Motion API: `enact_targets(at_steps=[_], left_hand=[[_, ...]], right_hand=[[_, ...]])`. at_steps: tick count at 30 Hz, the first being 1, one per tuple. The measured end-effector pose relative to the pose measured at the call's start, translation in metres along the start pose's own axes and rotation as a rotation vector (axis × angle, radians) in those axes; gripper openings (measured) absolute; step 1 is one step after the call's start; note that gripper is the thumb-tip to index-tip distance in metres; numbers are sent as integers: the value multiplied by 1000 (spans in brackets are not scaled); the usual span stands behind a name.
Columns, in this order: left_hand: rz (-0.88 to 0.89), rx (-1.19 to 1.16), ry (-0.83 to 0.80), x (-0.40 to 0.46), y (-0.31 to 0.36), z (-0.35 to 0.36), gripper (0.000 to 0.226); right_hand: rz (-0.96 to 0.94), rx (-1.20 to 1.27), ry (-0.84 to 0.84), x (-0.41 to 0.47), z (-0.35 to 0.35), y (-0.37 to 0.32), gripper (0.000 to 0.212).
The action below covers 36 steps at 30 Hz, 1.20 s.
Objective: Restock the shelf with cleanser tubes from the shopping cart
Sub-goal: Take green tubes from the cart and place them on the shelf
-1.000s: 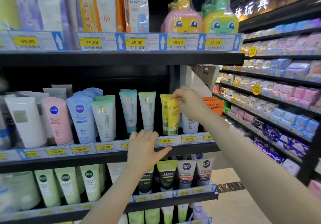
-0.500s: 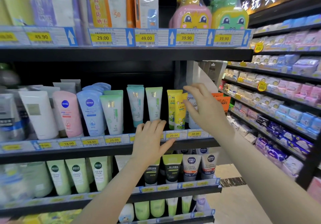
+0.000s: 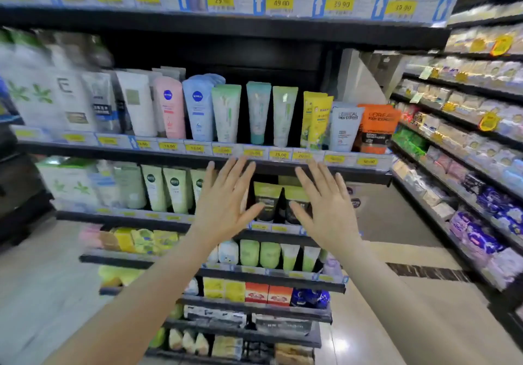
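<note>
Yellow cleanser tubes stand on the shelf just above both empty, spread-fingered hands, left hand beside right hand, suggesting a placement step is finished; next likely calls for reaching to the unseen cart.

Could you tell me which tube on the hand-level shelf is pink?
The pink Nivea tube, left of the blue Nivea tube; its neighbours are white, blue or green.
</note>
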<state>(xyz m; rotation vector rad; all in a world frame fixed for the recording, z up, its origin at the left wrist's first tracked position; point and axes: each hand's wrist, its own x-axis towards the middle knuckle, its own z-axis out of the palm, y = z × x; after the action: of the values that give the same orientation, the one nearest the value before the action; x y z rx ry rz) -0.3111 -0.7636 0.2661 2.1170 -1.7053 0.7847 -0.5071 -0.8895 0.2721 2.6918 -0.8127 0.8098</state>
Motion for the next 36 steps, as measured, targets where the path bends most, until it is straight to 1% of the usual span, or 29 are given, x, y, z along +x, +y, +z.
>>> enact_targets(at_steps=[2,5,8,14,18,21,26,28,32,36], left_hand=[[-56,25,-49,-43,1,-6,77],[-137,49,-177,-110,-3,-19,76],[-254,67,-254,-174,-11,-39,77],[-508,136,-339,-304,-37,-91,79],[-672,193,-393,-384,-57,-131,79],[-775,211,-440,-449,-78,-155,77],[-884,241,-510,-550,-117,-200,75],[-892,270,-514,-580,-136,-218,72],[-944,281,-493,-625,-172,-244,71],[-998,278,-488,-649,-209,-247,71]], right_hand=[[-29,64,-56,-22,9,-18,63],[-66,127,-139,-51,21,-52,64],[-119,194,-210,-71,29,-92,65],[-290,316,-332,-105,42,-186,65],[-410,315,-385,-129,45,-258,66],[-447,394,-408,-147,49,-318,68],[-454,485,-467,-177,51,-420,69],[-453,513,-488,-185,50,-459,71],[-485,571,-500,-191,45,-531,73],[-520,585,-508,-182,52,-589,80]])
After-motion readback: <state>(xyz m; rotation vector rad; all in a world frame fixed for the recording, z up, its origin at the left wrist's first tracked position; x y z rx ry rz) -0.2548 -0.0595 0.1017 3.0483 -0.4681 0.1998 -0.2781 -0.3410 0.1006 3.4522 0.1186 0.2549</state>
